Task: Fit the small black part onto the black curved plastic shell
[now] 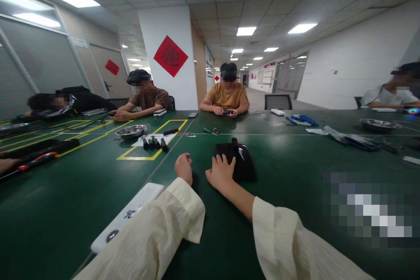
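My right hand (222, 174) lies with its fingers spread on the left part of a flat black object (246, 169). A short black piece (234, 145) stands up at that object's far edge. Beside it rests a small silver thing (241, 153) that looks like a key. To the left, my left hand (183, 169) rests on its side on the green table (210, 227), apart from the black object. Its fingers are curled in, and whatever they may hold is hidden. Near my left forearm lies a long white case (131, 214) marked with a number.
Ahead left are a metal bowl (131, 131) and several short black cylinders (155, 143) by yellow tape (138, 158). Small tools (211, 131) lie ahead. Blue gloves (302, 120), grey gloves (349, 137) and another bowl (379, 125) are right. Several people sit around the table.
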{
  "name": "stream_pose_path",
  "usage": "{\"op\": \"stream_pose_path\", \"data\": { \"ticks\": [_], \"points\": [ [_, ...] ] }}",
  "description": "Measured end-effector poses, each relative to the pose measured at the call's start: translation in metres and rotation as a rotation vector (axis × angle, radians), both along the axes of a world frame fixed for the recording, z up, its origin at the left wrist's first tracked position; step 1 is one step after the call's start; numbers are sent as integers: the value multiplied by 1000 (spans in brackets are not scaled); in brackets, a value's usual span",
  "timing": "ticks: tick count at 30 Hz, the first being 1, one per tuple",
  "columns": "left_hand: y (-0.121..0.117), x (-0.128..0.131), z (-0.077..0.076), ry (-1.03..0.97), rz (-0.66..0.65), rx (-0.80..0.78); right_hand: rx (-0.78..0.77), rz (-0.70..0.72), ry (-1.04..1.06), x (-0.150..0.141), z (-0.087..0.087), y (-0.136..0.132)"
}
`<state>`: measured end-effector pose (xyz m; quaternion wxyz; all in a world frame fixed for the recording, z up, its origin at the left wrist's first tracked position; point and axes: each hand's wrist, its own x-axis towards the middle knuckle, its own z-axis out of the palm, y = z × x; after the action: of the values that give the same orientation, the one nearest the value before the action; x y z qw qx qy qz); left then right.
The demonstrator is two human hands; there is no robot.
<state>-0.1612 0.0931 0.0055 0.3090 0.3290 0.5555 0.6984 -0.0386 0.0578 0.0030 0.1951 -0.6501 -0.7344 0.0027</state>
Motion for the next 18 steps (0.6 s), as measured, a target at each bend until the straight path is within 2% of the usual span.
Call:
{"op": "stream_pose_path", "data": {
  "ticks": [5,11,18],
  "points": [
    [1,3,-3,40,-47,-15,-82,-101,-31,50,5,22],
    [1,5,-3,35,-101,-30,-186,-235,-10,128,12,34],
    [1,6,-5,34,-134,-44,-201,-427,-15,208,1,41]
  ]
}}
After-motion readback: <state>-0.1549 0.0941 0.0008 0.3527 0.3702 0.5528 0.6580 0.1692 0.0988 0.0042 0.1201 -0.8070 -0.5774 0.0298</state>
